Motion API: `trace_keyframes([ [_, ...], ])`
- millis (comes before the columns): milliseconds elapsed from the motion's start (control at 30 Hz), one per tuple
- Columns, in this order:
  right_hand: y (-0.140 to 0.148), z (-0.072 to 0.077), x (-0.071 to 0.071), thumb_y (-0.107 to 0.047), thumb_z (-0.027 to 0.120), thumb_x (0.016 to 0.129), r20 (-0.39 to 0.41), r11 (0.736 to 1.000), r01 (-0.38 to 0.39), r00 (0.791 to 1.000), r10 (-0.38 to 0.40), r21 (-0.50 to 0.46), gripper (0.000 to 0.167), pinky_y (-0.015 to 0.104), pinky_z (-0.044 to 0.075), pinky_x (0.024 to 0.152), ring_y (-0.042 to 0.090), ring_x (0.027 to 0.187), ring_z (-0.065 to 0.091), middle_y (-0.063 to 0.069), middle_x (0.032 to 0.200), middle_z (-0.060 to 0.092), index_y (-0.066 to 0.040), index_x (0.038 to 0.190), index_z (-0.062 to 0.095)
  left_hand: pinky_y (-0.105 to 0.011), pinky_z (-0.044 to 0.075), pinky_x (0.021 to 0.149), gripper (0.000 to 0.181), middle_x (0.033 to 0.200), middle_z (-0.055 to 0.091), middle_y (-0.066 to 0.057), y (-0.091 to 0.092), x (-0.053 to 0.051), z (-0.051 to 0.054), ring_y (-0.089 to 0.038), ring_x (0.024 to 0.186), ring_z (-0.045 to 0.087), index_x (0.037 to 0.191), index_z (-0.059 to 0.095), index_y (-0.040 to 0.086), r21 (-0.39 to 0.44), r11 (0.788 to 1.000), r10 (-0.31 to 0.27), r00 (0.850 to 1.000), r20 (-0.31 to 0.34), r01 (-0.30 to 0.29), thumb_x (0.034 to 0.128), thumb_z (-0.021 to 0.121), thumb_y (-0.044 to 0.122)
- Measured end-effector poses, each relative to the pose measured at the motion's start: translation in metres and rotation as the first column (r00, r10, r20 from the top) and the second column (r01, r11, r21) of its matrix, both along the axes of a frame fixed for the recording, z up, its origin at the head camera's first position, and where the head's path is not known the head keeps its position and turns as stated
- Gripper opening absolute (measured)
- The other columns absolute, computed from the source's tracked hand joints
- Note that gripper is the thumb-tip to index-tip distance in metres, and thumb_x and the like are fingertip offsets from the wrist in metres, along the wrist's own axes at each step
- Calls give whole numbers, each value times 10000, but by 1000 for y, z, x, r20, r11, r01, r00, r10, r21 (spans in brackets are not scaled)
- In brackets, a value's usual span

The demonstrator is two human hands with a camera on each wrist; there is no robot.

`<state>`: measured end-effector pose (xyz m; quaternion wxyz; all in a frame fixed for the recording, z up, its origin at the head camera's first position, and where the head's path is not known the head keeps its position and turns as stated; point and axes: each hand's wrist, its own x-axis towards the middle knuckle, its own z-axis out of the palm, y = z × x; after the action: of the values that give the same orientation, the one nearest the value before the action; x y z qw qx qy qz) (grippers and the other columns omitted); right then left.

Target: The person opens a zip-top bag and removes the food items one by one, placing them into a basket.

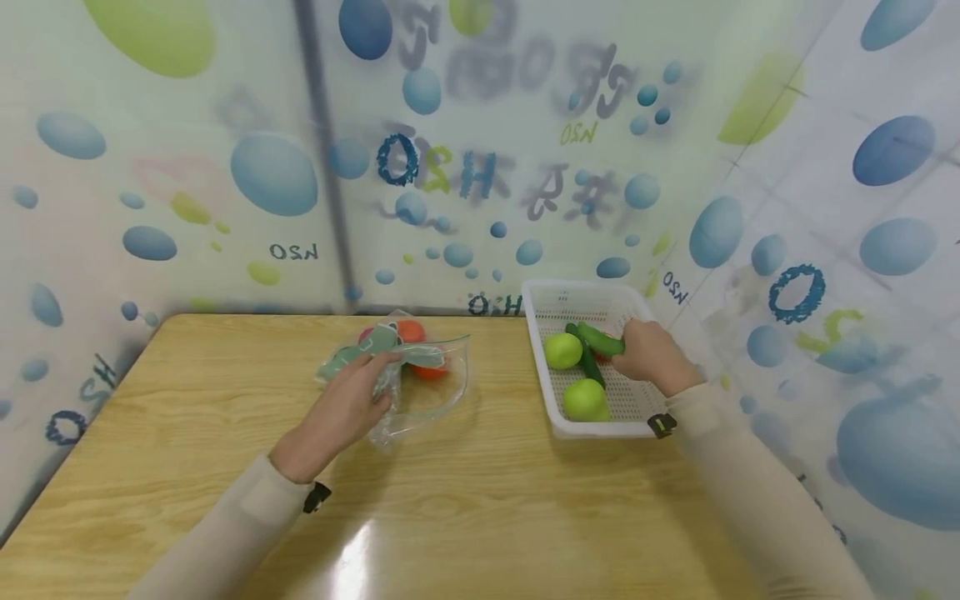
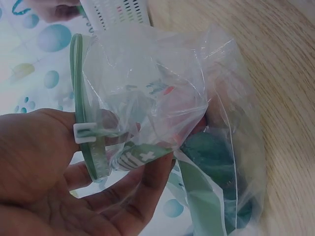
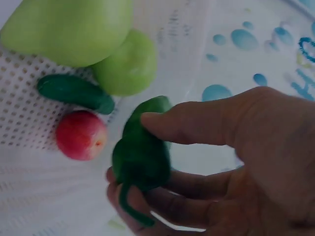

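My left hand [image 1: 337, 417] pinches the edge of a clear zip bag [image 1: 450, 400] near its green seal and white slider [image 2: 85, 132]. The bag lies on the table with orange-red round things [image 1: 410, 332] inside; a dark green one [image 2: 209, 152] shows through the plastic. At the right, my right hand [image 1: 651, 357] grips a green pepper [image 3: 142, 147] with a curled stem, over the white basket [image 1: 551, 400]. A cucumber [image 1: 588, 358], a red-and-yellow round fruit [image 3: 81, 135] and two light green fruits, one pear-shaped [image 3: 74, 29] and one rounder [image 3: 130, 64], lie in that basket.
Both the bag and the basket are on a light wooden table [image 1: 465, 500]. A patterned curtain [image 1: 480, 233] stands along its back edge. Another patterned wall [image 1: 847, 275] rises close beside the basket on the right.
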<state>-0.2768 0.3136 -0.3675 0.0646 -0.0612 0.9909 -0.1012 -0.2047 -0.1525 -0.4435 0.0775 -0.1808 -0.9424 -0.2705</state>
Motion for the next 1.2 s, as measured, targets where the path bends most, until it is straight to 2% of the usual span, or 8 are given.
trace_keyframes([
  [133, 14, -5, -4, -48, 710, 906, 74, 999, 28, 997, -29, 25, 154, 337, 537, 627, 282, 735, 644, 157, 846, 633, 38, 1003, 628, -576, 693, 909, 615, 1452, 727, -359, 1, 1, 0, -481, 1174, 779, 1567, 656, -13, 3, 1000, 13, 1000, 13, -13, 979, 832, -52],
  [333, 19, -8, -8, -45, 727, 928, 162, 997, 61, 985, -67, 40, 198, 324, 501, 605, 276, 740, 626, 163, 875, 622, 54, 1076, 638, -620, 689, 993, 614, 1484, 706, -372, 0, 1, 1, -521, 1248, 768, 1580, 650, -16, 9, 1000, 17, 1000, 6, -17, 992, 820, -50],
  [567, 18, -11, -18, -2, 682, 874, 164, 997, 32, 985, -43, 66, 112, 320, 479, 613, 297, 770, 608, 171, 885, 622, 21, 976, 639, -613, 685, 997, 636, 1488, 709, -356, -1, 1, 0, -507, 1259, 762, 1603, 635, -7, 9, 1000, 21, 1000, 9, -21, 995, 818, -55],
  [800, 16, -18, -27, -12, 726, 934, 207, 995, 53, 976, -68, 80, 212, 330, 529, 656, 330, 871, 663, 241, 1056, 687, 61, 1130, 689, -536, 682, 871, 640, 1451, 731, -340, 0, 2, -1, -434, 1126, 759, 1597, 639, -9, 3, 1000, 21, 1000, 22, -21, 986, 823, -57],
  [867, 15, -19, -27, -24, 758, 959, 242, 994, 77, 966, -94, 78, 249, 333, 541, 672, 319, 877, 667, 242, 1083, 695, 66, 1181, 690, -548, 677, 880, 634, 1480, 720, -342, 0, 1, -1, -446, 1152, 750, 1606, 634, -5, 0, 1000, 22, 999, 34, -22, 1000, 814, -45],
  [967, 14, -20, -27, -11, 789, 953, 275, 992, 102, 954, -118, 71, 312, 339, 568, 674, 315, 858, 684, 249, 1102, 703, 83, 1232, 686, -601, 674, 974, 628, 1554, 686, -346, 1, 0, -2, -504, 1294, 728, 1623, 623, 2, -4, 1000, 24, 999, 49, -23, 1023, 804, -27],
  [1100, 13, -21, -28, -15, 820, 936, 271, 994, 91, 957, -105, 61, 342, 349, 634, 685, 323, 870, 714, 277, 1147, 724, 105, 1231, 696, -597, 672, 980, 625, 1548, 698, -334, 1, 0, -2, -508, 1323, 722, 1618, 624, -4, -4, 1000, 24, 999, 44, -24, 1021, 806, -29],
  [1200, 12, -20, -29, -22, 811, 922, 251, 996, 77, 964, -88, 54, 321, 357, 636, 713, 318, 903, 699, 275, 1157, 724, 91, 1206, 711, -562, 681, 927, 626, 1497, 722, -330, 0, 0, -2, -472, 1240, 748, 1607, 628, -14, 1, 1000, 21, 999, 29, -21, 1010, 813, -43],
])
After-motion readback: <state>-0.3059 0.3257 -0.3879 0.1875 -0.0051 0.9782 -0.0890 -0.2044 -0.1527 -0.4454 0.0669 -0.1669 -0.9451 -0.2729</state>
